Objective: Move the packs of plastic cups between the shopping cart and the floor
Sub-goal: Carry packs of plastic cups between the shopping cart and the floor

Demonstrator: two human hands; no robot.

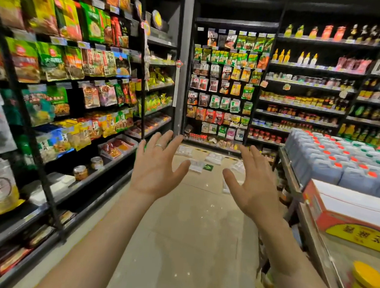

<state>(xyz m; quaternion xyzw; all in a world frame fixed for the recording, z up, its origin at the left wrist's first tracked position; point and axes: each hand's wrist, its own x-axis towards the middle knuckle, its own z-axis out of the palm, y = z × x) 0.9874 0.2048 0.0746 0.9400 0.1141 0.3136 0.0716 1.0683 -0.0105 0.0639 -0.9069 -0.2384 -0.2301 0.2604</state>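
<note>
Between transfers, by the look of it: left hand (158,173) and right hand (254,188) raised, fingers spread, well apart, holding nothing. Target packs of plastic cups (197,166) scattered on the floor (190,233) at the aisle's far end, beyond the hands. No shopping cart in view.

Next move probably: walk up, bend, grip one pack by its wrap.

Packs clear film, flattish, blurred; likely light, slippery, crushable. Floor glossy beige tile. Left shelves (86,179) full of glossy pouches (54,62); right, pale-blue jugs (323,167) with red caps, printed carton (345,209).

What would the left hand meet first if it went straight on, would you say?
Nothing close: the left hand points down the free aisle, probably toward the far shelf; depth unclear.
</note>
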